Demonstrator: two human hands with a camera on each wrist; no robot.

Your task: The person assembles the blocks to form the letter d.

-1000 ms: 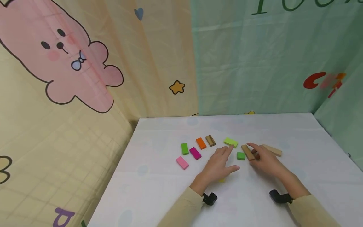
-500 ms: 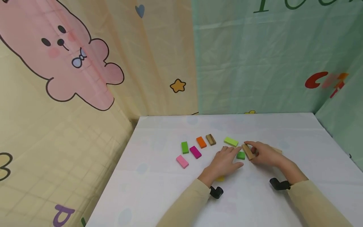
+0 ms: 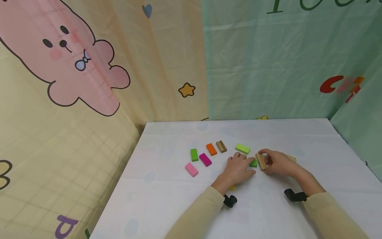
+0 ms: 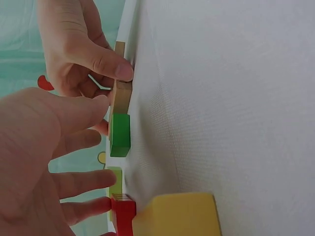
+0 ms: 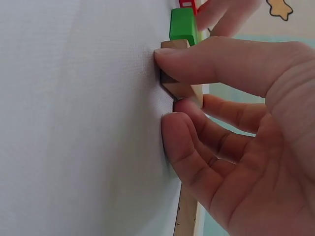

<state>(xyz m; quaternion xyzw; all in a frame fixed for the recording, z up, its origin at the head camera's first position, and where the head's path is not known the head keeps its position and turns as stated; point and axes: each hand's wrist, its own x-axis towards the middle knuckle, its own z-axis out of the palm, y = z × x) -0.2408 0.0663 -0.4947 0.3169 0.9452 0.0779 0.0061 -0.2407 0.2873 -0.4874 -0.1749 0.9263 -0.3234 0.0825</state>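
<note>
On the white table, the person's right hand pinches a flat tan wooden block between thumb and fingers, just beside a small green block. The left hand is apart from the right one, its fingers spread. Its fingertips are close to a glossy red block; whether they touch it, one cannot tell surely. A yellow block lies near the left wrist.

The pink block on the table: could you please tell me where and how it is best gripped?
Probably at mid-length, pinching its two long sides, with the left hand, the nearer one, coming from above: the pink block lies flat, longer than wide and apart from the magenta block.
</note>
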